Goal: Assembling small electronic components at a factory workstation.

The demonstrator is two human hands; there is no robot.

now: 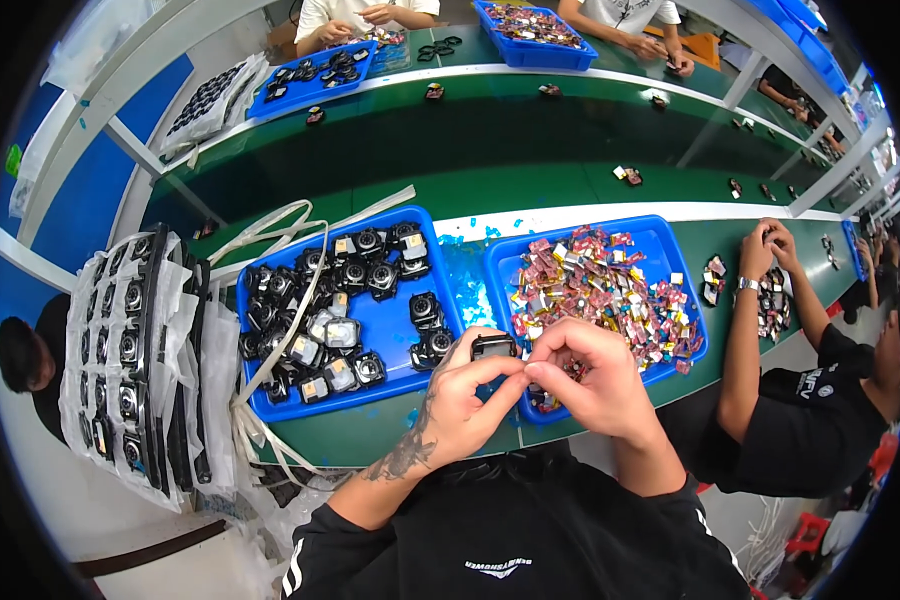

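Observation:
In front of my chest, my left hand point(462, 398) grips a small black housing point(493, 346) between thumb and fingers. My right hand point(598, 378) meets it there, thumb and forefinger pinched together at the left thumb tip. Whatever sits in that pinch is too small to make out. To the left, a blue tray point(395, 335) holds many black housings with round lens-like fronts point(368, 241), some showing pale squares. Beneath and beyond my right hand, another blue tray point(503, 264) is heaped with small circuit pieces point(595, 275) in pink, yellow and white.
Stacked trays of black housings point(127, 347) in white wrapping stand at the left. White straps point(288, 352) cross the left tray. Blue scraps point(470, 285) lie between the trays. A green belt point(530, 165) carries parts beyond. A co-worker's arm point(738, 370) works at the right; others sit opposite.

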